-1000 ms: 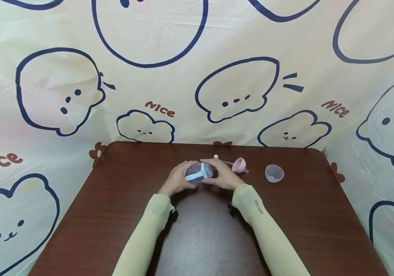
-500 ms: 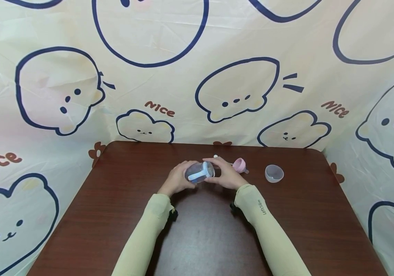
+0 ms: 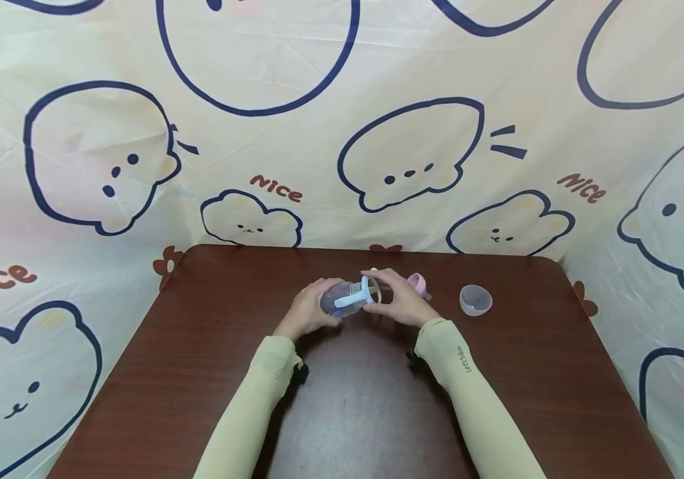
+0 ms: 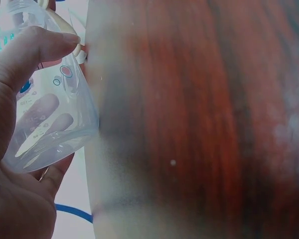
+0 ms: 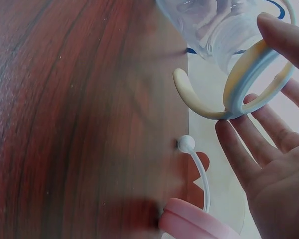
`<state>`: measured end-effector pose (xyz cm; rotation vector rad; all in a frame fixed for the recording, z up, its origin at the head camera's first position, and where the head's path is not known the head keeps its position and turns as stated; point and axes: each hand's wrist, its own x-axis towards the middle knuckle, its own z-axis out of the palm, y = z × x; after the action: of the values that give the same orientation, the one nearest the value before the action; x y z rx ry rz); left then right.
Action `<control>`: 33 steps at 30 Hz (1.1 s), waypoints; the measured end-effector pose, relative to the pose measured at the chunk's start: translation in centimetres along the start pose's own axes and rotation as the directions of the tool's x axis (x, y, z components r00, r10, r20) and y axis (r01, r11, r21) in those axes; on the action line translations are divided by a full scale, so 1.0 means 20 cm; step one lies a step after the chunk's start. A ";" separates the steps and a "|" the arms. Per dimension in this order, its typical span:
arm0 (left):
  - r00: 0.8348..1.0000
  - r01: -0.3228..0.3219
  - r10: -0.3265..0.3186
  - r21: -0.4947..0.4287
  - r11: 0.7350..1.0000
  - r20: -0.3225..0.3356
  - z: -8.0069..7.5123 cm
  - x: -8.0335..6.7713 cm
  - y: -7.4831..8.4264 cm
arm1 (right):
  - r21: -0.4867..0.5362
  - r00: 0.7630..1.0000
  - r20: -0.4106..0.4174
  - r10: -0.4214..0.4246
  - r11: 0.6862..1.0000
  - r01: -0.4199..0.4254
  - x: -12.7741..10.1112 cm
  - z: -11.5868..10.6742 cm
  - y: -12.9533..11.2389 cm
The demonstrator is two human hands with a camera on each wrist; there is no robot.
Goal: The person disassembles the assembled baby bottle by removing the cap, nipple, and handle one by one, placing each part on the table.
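My left hand (image 3: 307, 311) grips the clear body of a baby bottle (image 4: 55, 117), thumb on one side and fingers round the other. The bottle lies tilted above the table, its neck pointing right toward my right hand (image 3: 403, 301). Between thumb and fingertips, that hand pinches a light blue bottle handle ring (image 5: 235, 92) with curved grips. In the right wrist view the ring stands at the mouth end of the bottle's neck; whether it still touches the neck I cannot tell. One curved grip (image 3: 349, 301) reaches back along the bottle in the head view.
Behind my right hand lies a pink bottle collar (image 3: 416, 283) with a thin straw ending in a white ball (image 5: 187, 143). Farther right, a clear cup-shaped cap (image 3: 476, 301) sits on the dark brown table (image 3: 342, 412). A printed cloth (image 3: 318, 146) hangs behind the table.
My right hand has moved to the right, drawing the handle ring along the bottle's neck toward its open end. My left hand and the bottle body have stayed nearly in place.
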<state>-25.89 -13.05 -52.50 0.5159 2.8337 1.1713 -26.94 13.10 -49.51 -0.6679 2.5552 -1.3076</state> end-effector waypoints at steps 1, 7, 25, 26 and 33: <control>1.000 0.001 -0.001 -0.003 1.000 0.000 0.00 0.00 0.00 | 0.010 1.000 -0.003 0.001 1.000 -0.001 0.00 0.00 0.00; 1.000 -0.001 0.001 0.003 1.000 0.000 0.00 0.00 0.00 | 0.053 0.999 -0.032 0.033 0.998 -0.032 -0.03 -0.04 0.00; 1.000 0.001 -0.001 -0.001 1.000 0.014 -0.01 0.00 0.01 | 0.118 0.994 -0.088 0.071 0.991 -0.061 -0.08 -0.19 0.05; 1.000 0.002 -0.002 -0.001 1.000 0.014 -0.01 0.00 0.01 | 0.118 0.993 -0.089 0.071 0.991 -0.060 -0.08 -0.20 0.05; 1.000 -0.006 0.006 0.008 1.000 0.023 -0.01 0.00 0.01 | 0.062 0.989 -0.129 0.069 0.996 -0.061 -0.11 -0.25 0.08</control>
<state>-25.93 -13.01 -52.10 0.5350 2.8206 1.1482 -27.35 18.57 -47.78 -0.4991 2.6051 -1.4418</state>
